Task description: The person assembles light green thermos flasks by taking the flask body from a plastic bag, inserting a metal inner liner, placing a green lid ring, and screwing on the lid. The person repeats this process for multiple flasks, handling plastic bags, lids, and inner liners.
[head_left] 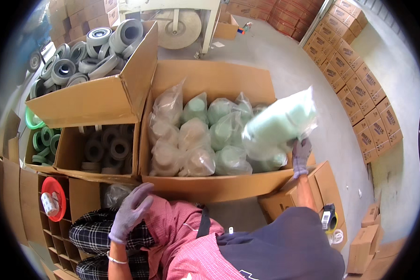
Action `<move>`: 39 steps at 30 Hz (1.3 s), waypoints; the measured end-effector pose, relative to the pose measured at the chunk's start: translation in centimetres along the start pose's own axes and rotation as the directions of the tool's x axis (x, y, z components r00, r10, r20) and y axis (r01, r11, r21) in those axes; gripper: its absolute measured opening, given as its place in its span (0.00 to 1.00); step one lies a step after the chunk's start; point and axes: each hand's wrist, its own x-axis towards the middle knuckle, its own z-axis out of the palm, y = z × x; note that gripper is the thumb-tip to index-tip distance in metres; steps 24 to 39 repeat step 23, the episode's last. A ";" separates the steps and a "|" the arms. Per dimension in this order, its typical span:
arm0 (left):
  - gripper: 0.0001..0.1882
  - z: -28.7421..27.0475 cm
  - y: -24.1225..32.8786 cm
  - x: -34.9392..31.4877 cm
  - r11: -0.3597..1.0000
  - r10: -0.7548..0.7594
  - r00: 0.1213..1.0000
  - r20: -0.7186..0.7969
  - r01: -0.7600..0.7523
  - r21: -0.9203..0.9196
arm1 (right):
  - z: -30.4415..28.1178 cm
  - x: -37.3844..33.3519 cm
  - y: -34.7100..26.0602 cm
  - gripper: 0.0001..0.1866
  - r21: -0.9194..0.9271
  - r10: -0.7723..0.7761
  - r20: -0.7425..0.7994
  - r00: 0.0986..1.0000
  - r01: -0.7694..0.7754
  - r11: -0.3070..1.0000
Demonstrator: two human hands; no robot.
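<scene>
My right hand (302,155), in a grey glove, is closed on the lower right end of a clear plastic bag of pale green round pieces (281,122). The bag is tilted and held up over the right side of a large open cardboard box (210,189). Inside that box stand several similar bags, beige ones (164,156) on the left and pale green ones (229,158) on the right. My left hand (133,212), also gloved, is empty above my lap, its fingers stretched out. It is nearest to the box's lower left corner.
Left of the large box, cardboard boxes hold grey rings (63,70), darker rings (108,147) and green rings (46,136). A red bowl (54,198) sits on a divided carton (63,233). Tape (330,218) lies on a carton at right. Stacked cartons (359,88) line the right.
</scene>
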 end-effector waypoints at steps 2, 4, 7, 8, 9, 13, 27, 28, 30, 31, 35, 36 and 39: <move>0.23 0.9 -1.7 2.5 0.997 0.015 0.996 -0.088 -0.008 0.081 | 0.4 0.6 4.2 0.13 -0.010 0.029 0.132 0.991 -0.028 1.000; 0.23 1.7 -2.7 5.0 0.981 0.059 0.986 -0.154 -0.028 0.191 | 0.4 1.2 11.9 0.16 0.079 0.174 0.387 0.905 -0.220 0.972; 0.21 2.0 -4.7 6.3 0.910 0.073 0.987 -0.145 -0.007 0.415 | 3.9 0.7 19.7 0.17 0.034 0.167 0.618 0.768 -0.239 0.971; 0.20 2.0 -5.6 6.1 0.871 0.065 0.987 -0.146 0.015 0.490 | 5.0 0.7 20.6 0.17 -0.085 0.214 0.679 0.703 -0.214 0.973; 0.20 2.0 -6.7 5.9 0.873 0.002 0.988 -0.154 0.073 0.482 | 5.5 0.7 21.4 0.17 -0.216 0.270 0.737 0.620 -0.163 0.963; 0.21 3.0 -9.9 6.5 0.897 -0.384 0.904 -0.185 0.413 0.158 | 9.5 3.0 23.2 0.19 -0.449 0.150 0.880 0.450 0.689 0.569; 0.39 3.3 -10.8 9.6 0.745 -0.599 0.735 -0.317 0.657 0.117 | 14.9 8.2 12.8 0.31 -0.214 0.027 0.975 0.220 0.906 0.365; 0.39 3.3 -10.8 9.6 0.745 -0.599 0.735 -0.317 0.657 0.117 | 14.9 8.2 12.8 0.31 -0.214 0.027 0.975 0.220 0.906 0.365; 0.39 3.3 -10.8 9.6 0.745 -0.599 0.735 -0.317 0.657 0.117 | 14.9 8.2 12.8 0.31 -0.214 0.027 0.975 0.220 0.906 0.365; 0.39 3.3 -10.8 9.6 0.745 -0.599 0.735 -0.317 0.657 0.117 | 14.9 8.2 12.8 0.31 -0.214 0.027 0.975 0.220 0.906 0.365; 0.39 3.3 -10.8 9.6 0.745 -0.599 0.735 -0.317 0.657 0.117 | 14.9 8.2 12.8 0.31 -0.214 0.027 0.975 0.220 0.906 0.365; 0.39 3.3 -10.8 9.6 0.745 -0.599 0.735 -0.317 0.657 0.117 | 14.9 8.2 12.8 0.31 -0.214 0.027 0.975 0.220 0.906 0.365; 0.39 3.3 -10.8 9.6 0.745 -0.599 0.735 -0.317 0.657 0.117 | 14.9 8.2 12.8 0.31 -0.214 0.027 0.975 0.220 0.906 0.365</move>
